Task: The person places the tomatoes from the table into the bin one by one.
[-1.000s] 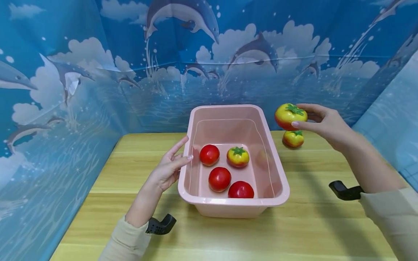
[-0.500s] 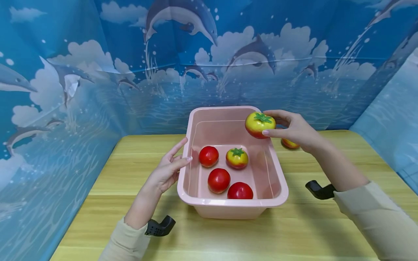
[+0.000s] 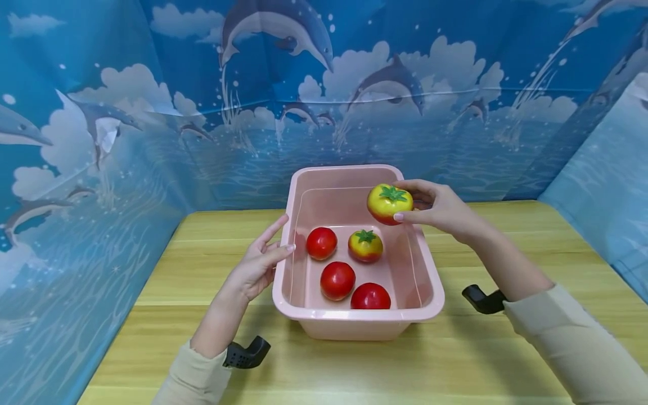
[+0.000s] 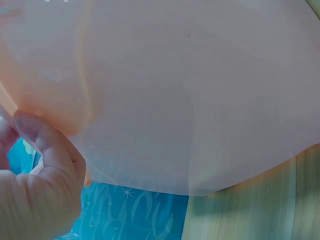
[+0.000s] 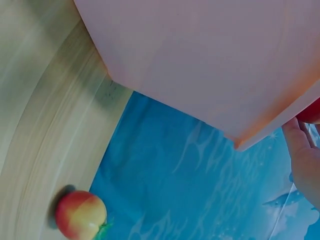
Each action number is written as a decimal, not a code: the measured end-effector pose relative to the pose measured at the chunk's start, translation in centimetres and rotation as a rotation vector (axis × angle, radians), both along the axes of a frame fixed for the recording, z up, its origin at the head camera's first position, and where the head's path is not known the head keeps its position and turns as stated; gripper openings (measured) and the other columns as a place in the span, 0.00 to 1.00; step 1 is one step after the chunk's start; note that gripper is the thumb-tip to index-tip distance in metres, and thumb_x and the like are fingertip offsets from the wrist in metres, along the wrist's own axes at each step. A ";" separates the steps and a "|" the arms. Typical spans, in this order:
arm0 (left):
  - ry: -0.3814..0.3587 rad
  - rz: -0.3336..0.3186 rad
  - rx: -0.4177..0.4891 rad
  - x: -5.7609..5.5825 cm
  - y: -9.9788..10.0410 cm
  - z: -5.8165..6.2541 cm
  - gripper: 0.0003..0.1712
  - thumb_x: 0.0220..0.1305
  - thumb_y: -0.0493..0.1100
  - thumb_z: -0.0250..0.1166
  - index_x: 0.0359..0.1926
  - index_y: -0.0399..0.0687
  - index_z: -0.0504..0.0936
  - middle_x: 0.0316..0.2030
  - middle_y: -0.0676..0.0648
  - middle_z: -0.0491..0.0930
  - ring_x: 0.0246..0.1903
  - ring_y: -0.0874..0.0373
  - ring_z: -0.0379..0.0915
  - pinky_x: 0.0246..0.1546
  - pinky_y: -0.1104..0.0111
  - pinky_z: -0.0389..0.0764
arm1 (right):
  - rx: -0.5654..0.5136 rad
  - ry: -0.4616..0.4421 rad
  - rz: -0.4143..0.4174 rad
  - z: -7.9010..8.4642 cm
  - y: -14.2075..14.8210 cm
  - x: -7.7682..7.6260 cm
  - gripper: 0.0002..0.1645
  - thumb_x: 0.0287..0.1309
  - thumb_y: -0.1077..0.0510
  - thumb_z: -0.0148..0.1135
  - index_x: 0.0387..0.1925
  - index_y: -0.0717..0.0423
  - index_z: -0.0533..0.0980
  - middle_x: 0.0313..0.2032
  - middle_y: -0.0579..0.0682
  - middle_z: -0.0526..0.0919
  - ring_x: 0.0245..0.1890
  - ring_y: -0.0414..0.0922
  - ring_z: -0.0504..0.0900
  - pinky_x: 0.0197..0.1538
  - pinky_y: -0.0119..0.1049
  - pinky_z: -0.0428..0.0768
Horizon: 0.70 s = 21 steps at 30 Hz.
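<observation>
My right hand (image 3: 445, 214) pinches a yellow-and-red tomato (image 3: 390, 203) with green leaves on top, holding it over the far right part of a pink plastic bin (image 3: 359, 314). In the right wrist view, part of a red tomato (image 5: 311, 114) shows at the fingers, beyond the rim. My left hand (image 3: 258, 267) grips the bin's left rim between thumb and fingers. Inside the bin lie three red tomatoes (image 3: 337, 280) and one yellow-and-red tomato (image 3: 365, 246). The left wrist view is mostly filled by the bin's outer wall (image 4: 150, 100), with the thumb at its rim.
Another yellow-and-red tomato (image 5: 81, 215) lies on the wooden table (image 3: 202, 270) to the right of the bin; my right hand hides it in the head view. A blue dolphin-print curtain (image 3: 238, 163) stands behind the table and along both sides.
My right hand has carried the yellow-and-red tomato leftward and slightly down, from beyond the bin's right side to over the bin. My left hand has stayed at the rim.
</observation>
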State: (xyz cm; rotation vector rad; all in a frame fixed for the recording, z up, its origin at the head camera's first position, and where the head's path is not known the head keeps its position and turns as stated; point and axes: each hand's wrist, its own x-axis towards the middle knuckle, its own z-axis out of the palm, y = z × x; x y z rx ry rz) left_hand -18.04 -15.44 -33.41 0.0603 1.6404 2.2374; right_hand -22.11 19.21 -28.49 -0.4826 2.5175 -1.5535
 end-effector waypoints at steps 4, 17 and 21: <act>0.000 0.001 0.008 0.0 0.0 0.0 0.40 0.62 0.31 0.55 0.72 0.57 0.53 0.46 0.46 0.76 0.39 0.55 0.80 0.40 0.57 0.81 | -0.007 0.015 0.017 -0.3 0.0 0.0 0.39 0.52 0.57 0.68 0.64 0.56 0.63 0.60 0.55 0.69 0.57 0.50 0.71 0.50 0.29 0.77; -0.009 0.006 0.005 0.0 0.2 0.0 0.40 0.62 0.31 0.56 0.72 0.58 0.53 0.47 0.45 0.75 0.40 0.54 0.79 0.41 0.56 0.80 | -0.014 0.066 0.150 -0.5 -0.9 0.4 0.37 0.52 0.59 0.67 0.63 0.58 0.64 0.60 0.55 0.70 0.56 0.49 0.72 0.52 0.30 0.76; -0.009 0.004 0.007 0.0 0.1 0.1 0.40 0.62 0.31 0.55 0.72 0.58 0.53 0.48 0.45 0.74 0.40 0.54 0.79 0.41 0.55 0.80 | -0.013 0.082 0.174 -0.6 -0.8 0.4 0.37 0.52 0.60 0.67 0.63 0.60 0.64 0.59 0.57 0.70 0.56 0.48 0.73 0.53 0.30 0.76</act>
